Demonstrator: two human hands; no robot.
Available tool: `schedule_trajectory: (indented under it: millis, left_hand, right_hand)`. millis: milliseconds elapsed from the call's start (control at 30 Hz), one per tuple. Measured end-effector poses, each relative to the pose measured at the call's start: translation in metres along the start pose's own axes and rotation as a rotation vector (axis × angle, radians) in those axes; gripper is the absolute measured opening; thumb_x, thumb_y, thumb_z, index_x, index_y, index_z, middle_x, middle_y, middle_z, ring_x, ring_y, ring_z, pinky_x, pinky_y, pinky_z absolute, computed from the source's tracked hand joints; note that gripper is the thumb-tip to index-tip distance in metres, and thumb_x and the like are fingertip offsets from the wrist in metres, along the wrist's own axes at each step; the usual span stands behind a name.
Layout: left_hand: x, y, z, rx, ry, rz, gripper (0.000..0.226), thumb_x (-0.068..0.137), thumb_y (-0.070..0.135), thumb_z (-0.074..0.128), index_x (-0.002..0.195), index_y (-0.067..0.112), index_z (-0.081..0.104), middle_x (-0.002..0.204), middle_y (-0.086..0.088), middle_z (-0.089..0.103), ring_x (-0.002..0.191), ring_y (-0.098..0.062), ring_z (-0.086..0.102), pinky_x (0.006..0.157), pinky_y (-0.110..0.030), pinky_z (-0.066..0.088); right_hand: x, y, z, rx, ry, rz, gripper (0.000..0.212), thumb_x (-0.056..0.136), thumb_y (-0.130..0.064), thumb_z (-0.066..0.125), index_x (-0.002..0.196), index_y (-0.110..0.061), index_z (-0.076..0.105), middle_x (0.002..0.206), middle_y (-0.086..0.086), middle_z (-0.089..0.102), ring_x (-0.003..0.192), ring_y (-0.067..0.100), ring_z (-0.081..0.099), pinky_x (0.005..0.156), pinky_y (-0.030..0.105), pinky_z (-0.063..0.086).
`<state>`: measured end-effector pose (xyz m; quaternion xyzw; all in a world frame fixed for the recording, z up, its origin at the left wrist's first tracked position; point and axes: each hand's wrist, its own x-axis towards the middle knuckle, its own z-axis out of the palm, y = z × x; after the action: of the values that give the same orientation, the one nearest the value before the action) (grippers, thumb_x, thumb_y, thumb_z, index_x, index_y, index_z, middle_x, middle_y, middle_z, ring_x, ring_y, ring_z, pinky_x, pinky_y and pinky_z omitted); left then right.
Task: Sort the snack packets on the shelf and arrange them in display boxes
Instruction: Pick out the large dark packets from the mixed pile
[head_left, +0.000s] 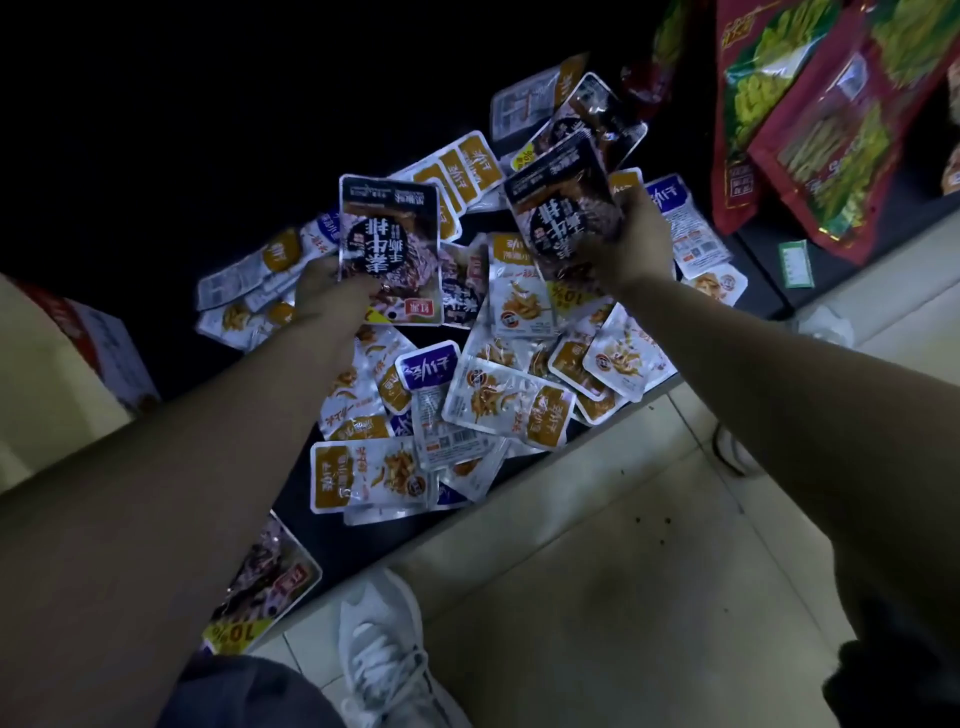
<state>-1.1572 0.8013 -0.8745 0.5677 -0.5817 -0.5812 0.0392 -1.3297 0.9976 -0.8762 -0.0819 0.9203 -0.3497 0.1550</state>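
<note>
Sorting by flavour, I'd guess: left hand (332, 291) fingers grip one dark packet (389, 244), right hand (636, 244) fingers grip a second dark packet (561, 202), both held above the mixed pile (509, 400) on the shelf (353, 545), keeping matches together.

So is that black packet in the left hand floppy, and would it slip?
Probably fairly stiff: the black packet stands flat above the left hand, which holds only its lower corner. Likely light, since fingers alone hold it. Its shiny wrapper may be slippery.
</note>
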Motion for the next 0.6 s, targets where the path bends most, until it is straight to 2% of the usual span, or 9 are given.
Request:
schedule_trajectory:
  millis: [67,133,200,267,367,400,467,500,600]
  left_hand:
    - [-0.003,-0.001,-0.009,-0.077,-0.011,0.009,0.034,0.094,0.012,0.059,0.127,0.016,0.053,0.109,-0.008,0.066,0.089,-0.025,0.067,0.077,-0.041,0.059]
    - [-0.006,-0.001,-0.017,-0.191,-0.03,0.027,0.03,0.094,0.012,0.058,0.123,0.019,0.053,0.095,-0.001,0.065,0.074,-0.018,0.067,0.068,-0.038,0.059]
    - [-0.012,0.001,-0.023,-0.243,0.001,0.071,0.032,0.094,0.013,0.059,0.124,0.022,0.052,0.103,-0.002,0.064,0.084,-0.02,0.066,0.076,-0.043,0.057]
    - [-0.015,0.004,-0.025,-0.285,0.063,0.139,0.038,0.094,0.013,0.06,0.13,0.021,0.052,0.122,-0.008,0.061,0.101,-0.028,0.063,0.084,-0.046,0.056]
    - [-0.02,0.015,-0.023,-0.347,0.214,0.246,0.033,0.093,0.01,0.058,0.125,0.016,0.056,0.12,-0.013,0.063,0.101,-0.034,0.063,0.081,-0.047,0.055]
    - [-0.021,0.019,-0.022,-0.354,0.272,0.283,0.031,0.092,0.009,0.057,0.123,0.014,0.058,0.12,-0.015,0.062,0.103,-0.036,0.061,0.083,-0.048,0.054]
    - [-0.022,0.023,-0.024,-0.371,0.362,0.338,0.03,0.092,0.007,0.056,0.122,0.01,0.058,0.116,-0.015,0.06,0.098,-0.033,0.058,0.08,-0.04,0.05]
    - [-0.022,0.025,-0.027,-0.368,0.386,0.346,0.029,0.093,0.005,0.055,0.122,0.008,0.058,0.11,-0.014,0.059,0.09,-0.029,0.056,0.076,-0.033,0.047]
    - [-0.017,0.022,-0.04,-0.431,0.376,0.333,0.023,0.089,0.005,0.058,0.11,0.015,0.06,0.098,-0.012,0.059,0.078,-0.026,0.055,0.071,-0.037,0.05]
  right_hand:
    - [-0.007,-0.001,-0.005,0.168,0.032,0.033,0.034,0.087,-0.018,0.066,0.115,-0.009,0.049,0.11,0.009,0.063,0.096,0.026,0.061,0.086,0.04,0.052]
    - [-0.011,-0.006,-0.008,0.397,-0.017,0.094,0.027,0.089,-0.018,0.064,0.11,-0.012,0.047,0.096,0.006,0.063,0.085,0.028,0.065,0.075,0.044,0.055]
    - [-0.017,-0.016,-0.008,0.589,-0.142,0.171,0.032,0.091,-0.017,0.065,0.116,-0.006,0.049,0.098,0.01,0.065,0.082,0.029,0.067,0.069,0.041,0.058]
    - [-0.026,-0.029,-0.004,0.672,-0.291,0.199,0.036,0.09,-0.016,0.066,0.119,0.0,0.053,0.107,0.019,0.066,0.086,0.032,0.068,0.076,0.045,0.06]
    - [-0.041,-0.05,0.01,0.649,-0.455,0.194,0.023,0.088,-0.016,0.068,0.106,-0.003,0.059,0.108,0.02,0.067,0.087,0.03,0.068,0.08,0.042,0.059]
    - [-0.044,-0.055,0.014,0.642,-0.48,0.206,0.035,0.085,-0.021,0.073,0.111,-0.003,0.059,0.112,0.018,0.067,0.091,0.028,0.069,0.081,0.041,0.058]
    - [-0.044,-0.054,0.023,0.646,-0.494,0.217,0.08,0.068,-0.039,0.084,0.13,-0.001,0.049,0.124,0.016,0.062,0.102,0.029,0.067,0.088,0.044,0.056]
    - [-0.043,-0.054,0.026,0.652,-0.487,0.214,0.086,0.066,-0.041,0.085,0.133,-0.002,0.047,0.126,0.016,0.061,0.105,0.031,0.066,0.091,0.046,0.055]
    - [-0.043,-0.053,0.022,0.671,-0.453,0.251,0.035,0.087,-0.023,0.07,0.114,-0.004,0.056,0.115,0.016,0.066,0.1,0.032,0.067,0.091,0.049,0.054]
